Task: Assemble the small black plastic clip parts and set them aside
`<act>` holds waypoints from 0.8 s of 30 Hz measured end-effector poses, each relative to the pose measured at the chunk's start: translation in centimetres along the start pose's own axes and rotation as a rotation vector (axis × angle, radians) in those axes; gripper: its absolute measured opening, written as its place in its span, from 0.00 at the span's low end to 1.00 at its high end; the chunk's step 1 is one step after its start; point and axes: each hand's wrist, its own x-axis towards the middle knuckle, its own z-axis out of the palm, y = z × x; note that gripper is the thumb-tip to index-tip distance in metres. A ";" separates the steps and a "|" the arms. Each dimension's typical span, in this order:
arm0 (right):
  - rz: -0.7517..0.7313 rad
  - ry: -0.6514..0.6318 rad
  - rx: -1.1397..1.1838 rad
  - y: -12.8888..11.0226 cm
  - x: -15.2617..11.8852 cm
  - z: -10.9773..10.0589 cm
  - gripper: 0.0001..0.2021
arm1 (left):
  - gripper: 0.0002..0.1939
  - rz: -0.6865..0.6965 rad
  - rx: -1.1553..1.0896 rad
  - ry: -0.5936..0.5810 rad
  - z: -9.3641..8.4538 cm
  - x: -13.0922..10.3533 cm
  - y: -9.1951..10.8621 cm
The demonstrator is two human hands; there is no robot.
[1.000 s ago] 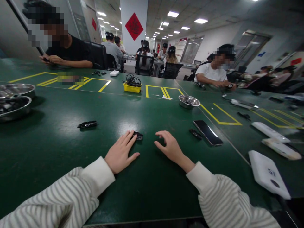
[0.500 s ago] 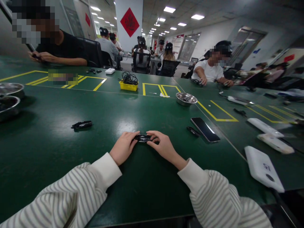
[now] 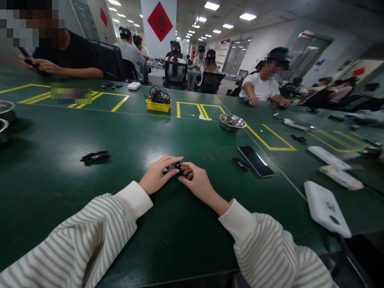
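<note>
Between my two hands is a small glossy black part (image 3: 177, 165), turned so that only a narrow bit shows; its exact kind cannot be made out. The thumb and fingers of my left hand (image 3: 157, 173) pinch it from the left. My right hand (image 3: 198, 180) has curled fingers at its right side, thumb below, and partly covers it. A long black plastic piece (image 3: 95, 156) lies on the green table (image 3: 120, 132) to the left. Another black piece (image 3: 240, 163) rests to the right beside a smartphone (image 3: 256, 161).
A steel bowl (image 3: 232, 122) with dark parts and a yellow bin (image 3: 158, 105) of black cables stand farther back. White power banks (image 3: 327, 208) with cords lie at the right. Other steel bowls (image 3: 6, 111) are at the left edge. Co-workers sit across the table.
The black part was held lengthwise between both hands; now it is turned and shows only a short end. My hands have come closer together and risen slightly. The view has shifted a little.
</note>
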 end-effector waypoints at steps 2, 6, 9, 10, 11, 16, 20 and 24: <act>0.002 0.001 -0.025 0.0 -0.1 0.0 0.19 | 0.18 -0.003 -0.010 -0.009 0.1 0.0 0.0; -0.036 0.001 -0.086 0.2 -0.2 -0.5 0.20 | 0.17 -0.012 0.000 0.020 -0.2 -0.4 -0.1; -0.045 0.000 -0.170 0.5 -0.3 -1.1 0.18 | 0.17 0.001 0.017 0.015 -0.6 -0.7 -0.1; -0.047 -0.002 -0.198 0.5 -0.3 -1.3 0.17 | 0.17 0.008 0.023 0.007 -0.8 -0.8 -0.1; -0.051 -0.003 -0.221 0.5 -0.3 -1.5 0.16 | 0.17 0.013 0.029 0.001 -0.9 -0.8 -0.1; -0.075 -0.007 -0.268 0.3 -0.2 -1.6 0.12 | 0.17 -0.005 0.017 0.027 -0.8 -0.7 -0.3; -0.077 0.001 -0.267 0.4 -0.2 -1.6 0.10 | 0.17 -0.029 0.008 -0.001 -0.6 -0.6 -0.3; -0.074 0.014 -0.321 0.7 -0.1 -1.7 0.06 | 0.16 -0.063 0.022 0.064 -0.9 -0.9 0.0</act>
